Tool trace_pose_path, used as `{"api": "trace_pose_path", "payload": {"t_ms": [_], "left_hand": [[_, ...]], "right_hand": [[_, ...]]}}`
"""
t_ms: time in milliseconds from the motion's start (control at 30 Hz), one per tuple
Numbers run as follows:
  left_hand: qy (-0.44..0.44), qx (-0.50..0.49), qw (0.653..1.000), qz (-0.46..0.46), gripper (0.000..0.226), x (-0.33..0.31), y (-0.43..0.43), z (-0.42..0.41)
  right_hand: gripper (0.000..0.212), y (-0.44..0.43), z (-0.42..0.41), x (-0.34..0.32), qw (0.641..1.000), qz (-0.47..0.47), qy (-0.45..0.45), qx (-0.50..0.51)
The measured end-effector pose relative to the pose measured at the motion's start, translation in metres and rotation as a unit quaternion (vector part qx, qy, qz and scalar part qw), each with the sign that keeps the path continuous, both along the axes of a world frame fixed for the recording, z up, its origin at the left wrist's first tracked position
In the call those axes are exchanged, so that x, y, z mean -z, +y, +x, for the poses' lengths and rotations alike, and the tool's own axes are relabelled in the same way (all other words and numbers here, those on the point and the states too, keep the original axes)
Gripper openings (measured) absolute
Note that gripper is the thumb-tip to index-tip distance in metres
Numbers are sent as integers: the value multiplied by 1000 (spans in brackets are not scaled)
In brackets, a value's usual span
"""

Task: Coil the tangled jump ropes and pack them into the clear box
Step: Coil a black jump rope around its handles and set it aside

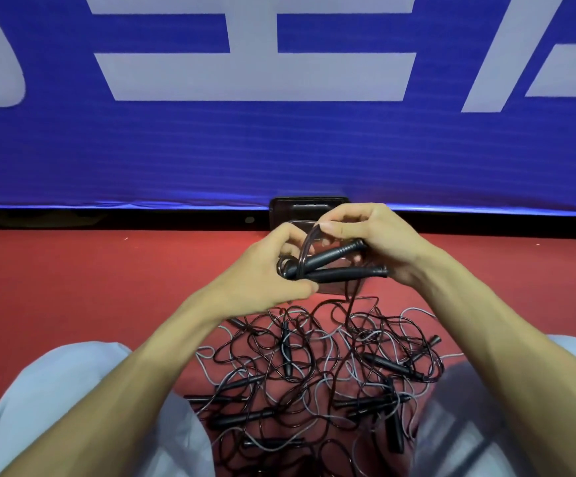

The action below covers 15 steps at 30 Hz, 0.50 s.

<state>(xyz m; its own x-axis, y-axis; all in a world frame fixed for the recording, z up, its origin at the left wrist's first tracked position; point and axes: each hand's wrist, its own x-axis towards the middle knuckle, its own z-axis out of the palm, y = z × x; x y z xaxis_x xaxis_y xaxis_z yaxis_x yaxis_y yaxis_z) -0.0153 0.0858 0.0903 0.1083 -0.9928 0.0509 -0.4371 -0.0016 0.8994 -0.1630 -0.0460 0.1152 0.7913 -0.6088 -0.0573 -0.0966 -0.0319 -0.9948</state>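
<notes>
My left hand (273,266) and my right hand (372,239) hold one jump rope above the red floor. Its two black handles (335,266) lie side by side between the hands. The right hand grips the handles' right ends and pinches a loop of dark cord (309,241) at the top. The left hand's fingers curl round the cord wound at the handles' left ends. A strand hangs down to the tangled pile of jump ropes (317,370) between my knees. The clear box (281,210) stands behind the hands, mostly hidden.
A blue banner with white lettering (279,149) rises just behind the box. Red floor (73,287) stretches left and right of the hands. My knees in light trousers (59,407) flank the pile on both sides.
</notes>
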Motion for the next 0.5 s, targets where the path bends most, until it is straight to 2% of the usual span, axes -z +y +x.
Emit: {"api": "trace_pose_path", "payload": {"t_ms": [133, 267, 367, 400, 500], "left_hand": [[47, -13, 999, -12, 29, -4, -1, 8], [140, -31, 990, -17, 39, -8, -1, 11], [201, -60, 977, -37, 47, -12, -2, 9], [208, -78, 974, -43, 45, -12, -3, 10], [158, -154, 974, -54, 38, -11, -4, 14]], "right_hand": [[7, -10, 1, 8, 997, 73, -27, 27], [29, -12, 5, 16, 990, 126, -60, 36], [15, -6, 8, 15, 994, 105, -33, 19], [12, -4, 8, 14, 994, 105, -19, 5], [26, -1, 6, 10, 988, 125, 38, -77]]}}
